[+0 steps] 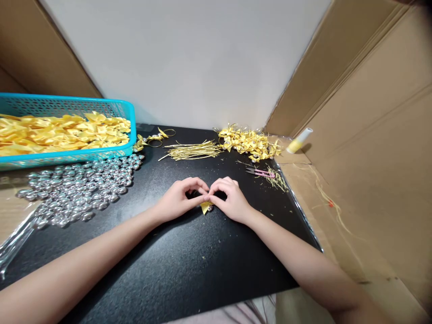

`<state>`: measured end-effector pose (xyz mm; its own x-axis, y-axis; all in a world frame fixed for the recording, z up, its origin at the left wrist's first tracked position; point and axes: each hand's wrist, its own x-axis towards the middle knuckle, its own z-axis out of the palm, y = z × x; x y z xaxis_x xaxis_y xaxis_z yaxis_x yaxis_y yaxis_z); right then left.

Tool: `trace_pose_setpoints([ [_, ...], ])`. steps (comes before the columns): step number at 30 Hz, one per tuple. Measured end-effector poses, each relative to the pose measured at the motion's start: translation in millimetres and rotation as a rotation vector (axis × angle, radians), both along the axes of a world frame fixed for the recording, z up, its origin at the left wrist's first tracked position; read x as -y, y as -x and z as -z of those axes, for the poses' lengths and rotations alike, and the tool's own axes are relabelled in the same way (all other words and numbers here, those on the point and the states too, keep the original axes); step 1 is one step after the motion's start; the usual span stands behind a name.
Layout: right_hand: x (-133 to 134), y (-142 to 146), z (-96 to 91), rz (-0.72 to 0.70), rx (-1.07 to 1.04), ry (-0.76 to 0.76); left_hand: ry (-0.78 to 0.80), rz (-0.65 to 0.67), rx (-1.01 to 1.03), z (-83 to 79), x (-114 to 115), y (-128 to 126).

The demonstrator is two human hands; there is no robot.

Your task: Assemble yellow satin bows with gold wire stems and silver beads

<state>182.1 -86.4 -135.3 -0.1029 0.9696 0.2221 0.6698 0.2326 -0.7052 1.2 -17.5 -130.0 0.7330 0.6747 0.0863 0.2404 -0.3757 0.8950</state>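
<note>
My left hand [178,198] and my right hand [229,200] meet fingertip to fingertip in the middle of the black mat [175,265]. Both are curled in a pinch on a small yellow ribbon piece [205,207], which pokes out below the fingers with a bit of silver beside it. What lies under the fingers is hidden. A bundle of gold wire ties [194,150] lies just beyond the hands.
A blue basket [67,157] full of yellow ribbon pieces sits at the left, with several silver beads [81,189] spread before it. Finished yellow bows [249,143] are heaped at the back right, near pink snips [259,172] and a glue stick [299,140]. Cardboard walls stand on both sides.
</note>
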Motion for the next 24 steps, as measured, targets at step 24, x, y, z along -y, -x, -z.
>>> trace_pose_setpoints([
  [24,-0.5,-3.2,-2.9,-0.046,-0.047,0.005,-0.123,0.025,-0.109,-3.6,-3.2,1.6],
])
